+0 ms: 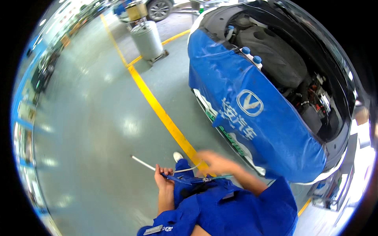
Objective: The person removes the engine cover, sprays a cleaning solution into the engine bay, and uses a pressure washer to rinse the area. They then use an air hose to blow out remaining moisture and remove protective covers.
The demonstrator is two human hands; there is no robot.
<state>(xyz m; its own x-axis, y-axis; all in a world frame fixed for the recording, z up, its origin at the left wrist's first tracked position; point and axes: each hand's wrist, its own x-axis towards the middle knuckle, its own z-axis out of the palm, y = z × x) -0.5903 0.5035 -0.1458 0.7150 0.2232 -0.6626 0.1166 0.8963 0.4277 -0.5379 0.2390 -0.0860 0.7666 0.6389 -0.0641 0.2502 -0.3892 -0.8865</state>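
Note:
My left hand (162, 177) is closed round a blue gun-like air tool (176, 179) in front of my body. A long straight pale nozzle (143, 162) runs from it toward the far left. Behind the tool, a metal coupling (206, 179) joins it to a teal hose (222, 176). A thin pale tube (183, 170) leads from beside my left hand toward my right hand (212, 160). The right hand is blurred by motion, near the tube's end; whether its fingers touch the tube cannot be made out.
At the right stands a car with its engine bay (271, 55) exposed. A blue protective cover (252, 114) drapes its front. White bottles with blue caps (252, 58) stand at the bay's edge. Farther off is a grey drum (147, 41) on wheels. A yellow line (157, 108) crosses the floor.

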